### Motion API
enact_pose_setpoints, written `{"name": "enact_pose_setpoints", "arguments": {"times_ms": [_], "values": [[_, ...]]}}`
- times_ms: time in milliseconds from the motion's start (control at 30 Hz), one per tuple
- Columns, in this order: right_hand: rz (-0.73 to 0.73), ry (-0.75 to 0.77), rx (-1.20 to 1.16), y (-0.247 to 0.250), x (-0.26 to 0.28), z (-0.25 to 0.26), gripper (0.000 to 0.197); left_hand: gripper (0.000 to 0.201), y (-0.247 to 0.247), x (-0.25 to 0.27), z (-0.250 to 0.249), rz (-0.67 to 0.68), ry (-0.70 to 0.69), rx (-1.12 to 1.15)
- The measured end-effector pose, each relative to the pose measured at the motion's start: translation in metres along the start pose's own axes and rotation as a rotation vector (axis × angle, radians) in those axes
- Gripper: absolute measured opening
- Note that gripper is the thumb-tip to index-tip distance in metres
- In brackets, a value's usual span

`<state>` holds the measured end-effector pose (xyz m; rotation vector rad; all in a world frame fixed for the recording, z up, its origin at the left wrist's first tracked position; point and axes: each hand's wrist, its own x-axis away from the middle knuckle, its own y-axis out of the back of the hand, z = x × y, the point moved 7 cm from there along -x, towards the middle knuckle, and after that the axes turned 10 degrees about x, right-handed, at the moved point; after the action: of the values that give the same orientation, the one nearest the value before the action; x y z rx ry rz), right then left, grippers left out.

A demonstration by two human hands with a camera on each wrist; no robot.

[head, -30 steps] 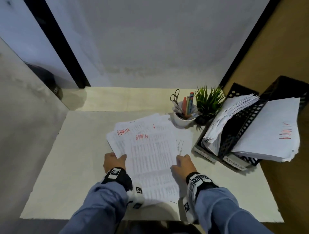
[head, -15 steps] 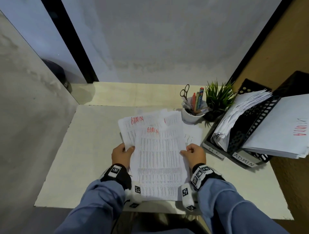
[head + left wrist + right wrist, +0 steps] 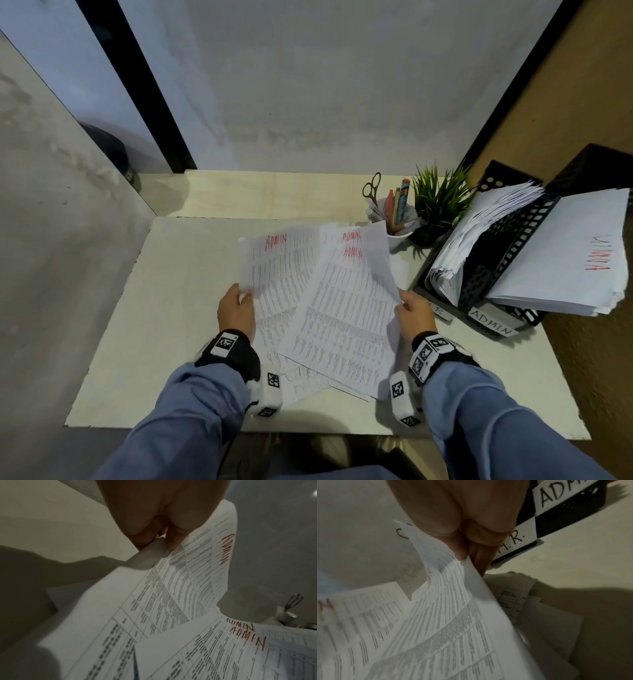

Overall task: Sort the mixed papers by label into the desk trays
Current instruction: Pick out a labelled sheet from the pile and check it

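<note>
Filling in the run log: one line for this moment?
left hand: grips ADMIN sheet | right hand: grips ADMIN sheets | ADMIN tray: holds papers

white cup [image 3: 397, 236] of scissors [image 3: 372, 185], pens [image 3: 399, 205]; potted plant [image 3: 438, 198]

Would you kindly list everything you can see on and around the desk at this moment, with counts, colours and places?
Papers marked ADMIN: several sheets, count unclear, white with red lettering, held fanned above the desk centre.
Desk trays: black mesh, at least two compartments, desk's right side, labelled H.R. and ADMIN, both holding white papers.
Sheet marked ADMIN: one on top, white with red lettering, in the right compartment.
Cup: one, white, behind the held papers, holding pens and markers.
Scissors: one pair, grey, standing in the cup.
Plant: one, green, dark pot, between cup and trays.
Desk: one, pale cream.
Left hand: pinches the left sheet's edge.
Right hand: pinches the right sheets' edge.
</note>
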<state>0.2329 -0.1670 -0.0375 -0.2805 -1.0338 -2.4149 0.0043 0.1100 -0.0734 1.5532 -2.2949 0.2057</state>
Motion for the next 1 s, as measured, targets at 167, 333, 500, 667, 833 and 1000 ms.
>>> {"name": "enact_pose_setpoints", "arguments": {"times_ms": [167,333,500,667,833,1000], "values": [[-0.046,-0.135,-0.248,0.003,-0.004,-0.016,0.042,0.04,-0.003,0.016,-0.012,-0.011,0.097,0.127],[0.012,-0.228,-0.395,0.001,-0.007,-0.019,0.036,0.03,-0.02,0.022,-0.022,0.116,0.191,0.254],[0.124,-0.274,-0.486,-0.005,-0.005,-0.009,0.029,0.029,-0.041,0.02,-0.025,0.219,0.256,0.288],[0.179,-0.255,-0.512,-0.007,0.0,0.001,0.029,0.031,-0.056,0.02,-0.034,0.317,0.258,0.279],[-0.107,-0.266,-0.543,0.011,-0.008,-0.012,0.031,0.03,-0.045,0.01,-0.04,0.188,0.154,0.235],[-0.122,-0.31,-0.439,0.016,-0.013,-0.02,0.034,0.034,-0.038,0.009,-0.041,0.188,0.144,0.212]]}}
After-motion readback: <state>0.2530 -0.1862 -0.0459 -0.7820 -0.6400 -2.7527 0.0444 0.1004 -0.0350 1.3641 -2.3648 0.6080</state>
